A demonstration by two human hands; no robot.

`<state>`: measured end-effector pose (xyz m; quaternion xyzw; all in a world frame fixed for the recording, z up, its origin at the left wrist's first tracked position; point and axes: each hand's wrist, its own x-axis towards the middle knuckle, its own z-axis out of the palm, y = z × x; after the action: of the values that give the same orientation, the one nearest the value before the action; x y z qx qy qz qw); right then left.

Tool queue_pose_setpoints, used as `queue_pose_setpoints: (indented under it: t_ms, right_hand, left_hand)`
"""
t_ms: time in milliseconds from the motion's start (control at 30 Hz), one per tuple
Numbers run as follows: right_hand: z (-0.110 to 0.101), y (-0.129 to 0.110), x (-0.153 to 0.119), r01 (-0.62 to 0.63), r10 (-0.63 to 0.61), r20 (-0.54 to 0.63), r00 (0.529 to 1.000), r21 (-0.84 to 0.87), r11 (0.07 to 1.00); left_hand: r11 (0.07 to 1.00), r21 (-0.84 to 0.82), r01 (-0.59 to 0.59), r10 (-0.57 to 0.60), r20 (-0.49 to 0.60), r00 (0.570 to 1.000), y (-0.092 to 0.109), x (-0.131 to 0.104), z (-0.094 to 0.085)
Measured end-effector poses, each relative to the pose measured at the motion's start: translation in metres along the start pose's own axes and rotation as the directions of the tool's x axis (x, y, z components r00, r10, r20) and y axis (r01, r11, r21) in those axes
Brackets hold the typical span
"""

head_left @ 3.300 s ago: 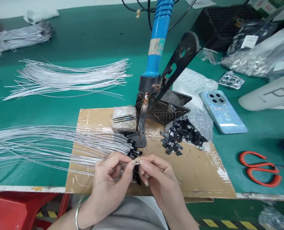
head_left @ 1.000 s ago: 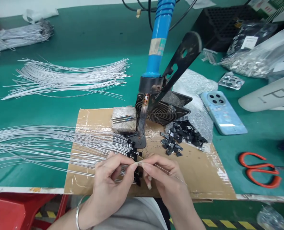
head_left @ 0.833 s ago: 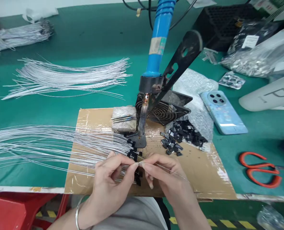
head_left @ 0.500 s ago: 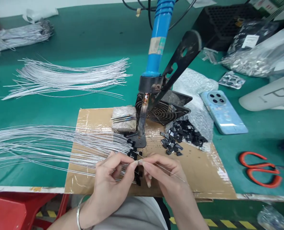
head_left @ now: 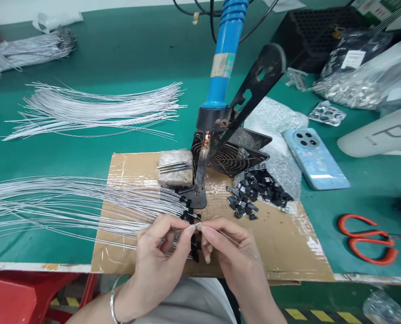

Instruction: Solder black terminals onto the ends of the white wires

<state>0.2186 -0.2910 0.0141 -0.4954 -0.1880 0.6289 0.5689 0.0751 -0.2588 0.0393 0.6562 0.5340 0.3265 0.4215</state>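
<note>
My left hand (head_left: 163, 256) is closed in a pinch on a thin wire, its thumb and forefinger almost meeting those of my right hand. My right hand (head_left: 230, 245) pinches the same thin wire (head_left: 243, 247), whose tail runs out to the right past the fingers. A small pale piece shows between the fingertips; its kind is too small to tell. Just behind and beneath my hands lie many white wires (head_left: 126, 198) with black connectors (head_left: 189, 211) on their right ends. A soldering iron (head_left: 223, 67) with a blue handle points down in its stand (head_left: 254, 90) ahead of my hands.
Cardboard (head_left: 281, 252) covers the green table's front. Loose black connector pieces (head_left: 261, 189) lie on the right, beside a small fan (head_left: 230, 157). Farther right are a phone (head_left: 317, 157), orange-handled scissors (head_left: 369, 238) and a pale bottle (head_left: 379, 130). More wires (head_left: 99, 108) lie back left.
Both hands stay pinched together at nearly the same spot. The right hand has shifted slightly left and turned a little, and the wire's tail has moved with it.
</note>
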Motion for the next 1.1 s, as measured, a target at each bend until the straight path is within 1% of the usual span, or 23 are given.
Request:
queue_pose_setpoints:
  t_ms: [167,300,433,533,567,633,667,700,733,767,800,833,900,967,1000,1033,1100]
  right_hand:
    - [0.011,0.003,0.000,0.019,-0.013,-0.048,0.999,0.132,0.991]
    - [0.015,0.006,0.000,0.018,-0.007,-0.075,0.997,0.153,0.988]
    - [0.017,0.012,-0.001,0.027,-0.012,-0.098,0.995,0.147,0.989]
    - [0.009,0.011,-0.002,0.055,-0.049,-0.073,0.996,0.089,0.995]
    - [0.003,0.009,-0.002,0.087,-0.083,-0.066,0.994,0.048,0.995]
    - [-0.014,0.003,-0.003,0.207,-0.216,-0.090,0.972,-0.095,0.974]
    - [-0.024,0.000,-0.004,0.278,-0.319,-0.163,0.934,-0.228,0.933]
    - [-0.034,-0.004,-0.004,0.331,-0.444,-0.228,0.867,-0.404,0.853]
    - [-0.044,-0.007,-0.003,0.294,-0.518,-0.268,0.813,-0.579,0.761]
    - [-0.053,-0.009,-0.002,0.248,-0.581,-0.277,0.765,-0.706,0.663]
    - [-0.060,-0.011,-0.001,0.218,-0.634,-0.257,0.730,-0.791,0.572]
    - [-0.065,-0.012,0.001,0.189,-0.660,-0.211,0.721,-0.856,0.481]
    - [-0.072,-0.011,0.006,0.177,-0.670,-0.090,0.737,-0.931,0.319]
    - [-0.074,-0.009,0.010,0.185,-0.653,0.005,0.757,-0.961,0.206]
    - [-0.074,-0.008,0.012,0.191,-0.654,0.028,0.756,-0.965,0.180]
    - [-0.074,-0.007,0.013,0.200,-0.656,0.039,0.754,-0.964,0.173]
    - [-0.074,-0.006,0.014,0.210,-0.650,0.037,0.759,-0.959,0.192]
  left_hand:
    - [0.997,-0.053,0.054,-0.054,-0.007,0.999,-0.003,-0.001,0.004]
    - [0.988,-0.095,0.119,-0.120,0.002,0.993,-0.003,-0.001,0.006]
    - [0.978,-0.142,0.153,-0.154,0.003,0.988,-0.003,-0.001,0.007]
    - [0.974,-0.155,0.166,-0.167,0.003,0.986,-0.004,0.001,0.006]
    - [0.973,-0.153,0.171,-0.174,-0.003,0.985,-0.005,0.002,0.006]
    - [0.970,-0.159,0.185,-0.192,-0.026,0.981,-0.004,0.004,0.004]
    - [0.965,-0.171,0.198,-0.207,-0.036,0.978,-0.004,0.006,0.003]
    - [0.959,-0.188,0.211,-0.222,-0.039,0.974,-0.003,0.007,0.003]
    - [0.953,-0.207,0.222,-0.234,-0.037,0.972,-0.001,0.008,0.002]
    - [0.947,-0.224,0.229,-0.241,-0.029,0.970,0.000,0.010,0.001]
    - [0.944,-0.236,0.230,-0.242,-0.023,0.970,0.002,0.011,0.001]
    - [0.945,-0.240,0.225,-0.236,-0.020,0.972,0.003,0.012,0.000]
    - [0.952,-0.226,0.206,-0.215,-0.018,0.976,0.005,0.013,-0.001]
    - [0.959,-0.202,0.200,-0.207,-0.010,0.978,0.005,0.012,-0.002]
    - [0.960,-0.195,0.201,-0.206,-0.006,0.979,0.005,0.012,-0.003]
    - [0.960,-0.193,0.202,-0.207,-0.003,0.978,0.005,0.012,-0.003]
    - [0.959,-0.197,0.201,-0.207,-0.006,0.978,0.005,0.012,-0.003]
